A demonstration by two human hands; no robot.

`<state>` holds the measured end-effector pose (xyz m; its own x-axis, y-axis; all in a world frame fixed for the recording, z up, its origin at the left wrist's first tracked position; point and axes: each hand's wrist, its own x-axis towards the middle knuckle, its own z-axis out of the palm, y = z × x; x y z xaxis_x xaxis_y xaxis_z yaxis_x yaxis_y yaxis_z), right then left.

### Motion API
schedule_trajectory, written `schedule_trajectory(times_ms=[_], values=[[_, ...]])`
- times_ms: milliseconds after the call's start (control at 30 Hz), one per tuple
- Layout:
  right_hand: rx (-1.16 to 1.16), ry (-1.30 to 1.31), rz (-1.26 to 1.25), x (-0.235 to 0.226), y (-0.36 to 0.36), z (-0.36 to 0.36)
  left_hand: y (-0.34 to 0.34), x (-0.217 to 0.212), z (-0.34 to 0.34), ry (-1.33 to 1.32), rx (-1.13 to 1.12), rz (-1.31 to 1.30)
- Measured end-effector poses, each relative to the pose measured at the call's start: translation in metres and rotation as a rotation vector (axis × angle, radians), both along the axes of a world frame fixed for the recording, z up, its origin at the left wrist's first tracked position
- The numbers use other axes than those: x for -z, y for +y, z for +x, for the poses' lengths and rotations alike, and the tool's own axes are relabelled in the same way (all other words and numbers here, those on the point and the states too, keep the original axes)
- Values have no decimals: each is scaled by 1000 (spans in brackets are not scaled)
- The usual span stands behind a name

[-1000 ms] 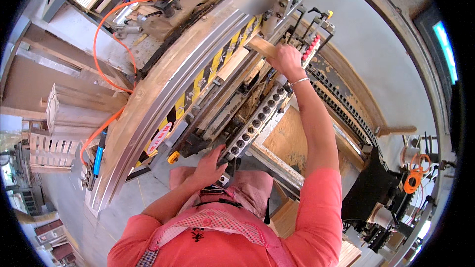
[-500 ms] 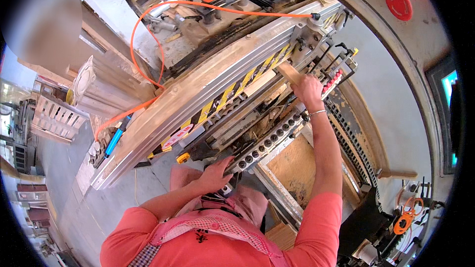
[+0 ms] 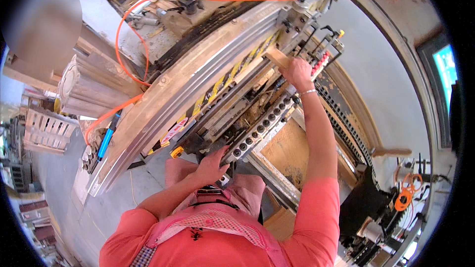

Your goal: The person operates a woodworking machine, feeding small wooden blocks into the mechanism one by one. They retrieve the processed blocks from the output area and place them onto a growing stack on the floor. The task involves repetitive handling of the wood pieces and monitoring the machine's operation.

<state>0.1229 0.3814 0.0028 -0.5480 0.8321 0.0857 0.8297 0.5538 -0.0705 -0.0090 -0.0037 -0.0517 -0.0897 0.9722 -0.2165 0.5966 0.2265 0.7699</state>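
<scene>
1. A person in a coral shirt leans over a long woodworking machine (image 3: 198, 84), both arms stretched out along it.
2. The right hand (image 3: 297, 73) reaches to the far end of the machine, its fingers curled around the near end of a short wooden block (image 3: 277, 57); a thin bracelet (image 3: 308, 92) circles the wrist.
3. The block lies tilted against the machine's upper rail, just beyond the knuckles and close to the yellow-and-black striped strip (image 3: 232, 74) that runs down toward the person.
4. The left hand (image 3: 212, 164) rests close to the body, fingers loosely spread and partly bent over the near end of a metal bar studded with round sockets (image 3: 260, 128); whether it grips the bar or only presses on it cannot be told.
5. An orange hose (image 3: 121, 34) loops across the far side of the machine, well away from both hands.
6. A bare wooden panel (image 3: 289, 151) sits below the right forearm.
7. Against the view half a second ago, both hands keep the same hold and the same places on the machine; only the head has shifted a little, so the machine sits slightly differently in the picture.
</scene>
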Motion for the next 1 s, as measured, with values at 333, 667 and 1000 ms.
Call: schedule_trajectory(times_ms=[333, 667, 1000], values=[[226, 91, 195, 13, -35, 0, 3, 20, -5, 127, 108, 75], [584, 616, 177, 0, -406, 69, 16, 37, -12, 3, 191, 206], [1659, 315, 158, 27, -746, 192, 19, 33, -11, 23, 219, 167]])
